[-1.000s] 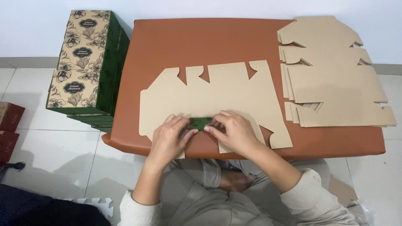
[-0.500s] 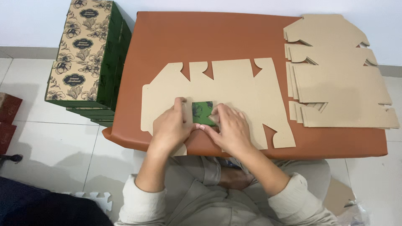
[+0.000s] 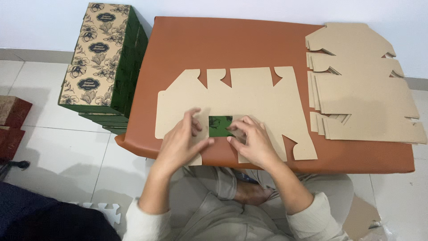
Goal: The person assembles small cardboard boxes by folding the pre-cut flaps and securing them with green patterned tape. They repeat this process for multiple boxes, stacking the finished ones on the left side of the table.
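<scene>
1. Here, seen from above, a seated person leans over a low rust-brown padded table (image 3: pixel 276 40); a flat, die-cut brown cardboard box blank (image 3: pixel 249 96) lies plain side up near its front edge.
2. The left hand (image 3: pixel 180 143) rests on the blank's near left part, fingers loosely spread and pressing down, gripping nothing; the right hand (image 3: pixel 249 140) lies just beside it, fingertips pinching the edge of a small flap.
3. Between the two hands that turned-over flap (image 3: pixel 219 126) shows its dark green printed side; it sits at the near middle of the blank.
4. The step in hand looks like creasing this first small flap inward; the rest of the blank is flat and unfolded.
5. A next move would likely call for a firm press along the crease, with the left hand keeping the sheet from sliding.
6. To the right, well apart, sits a stack of more flat blanks (image 3: pixel 361 89); left of the table, on the tiled floor, stands a pile of finished boxes (image 3: pixel 100 53), tan with flower print and green sides.
</scene>
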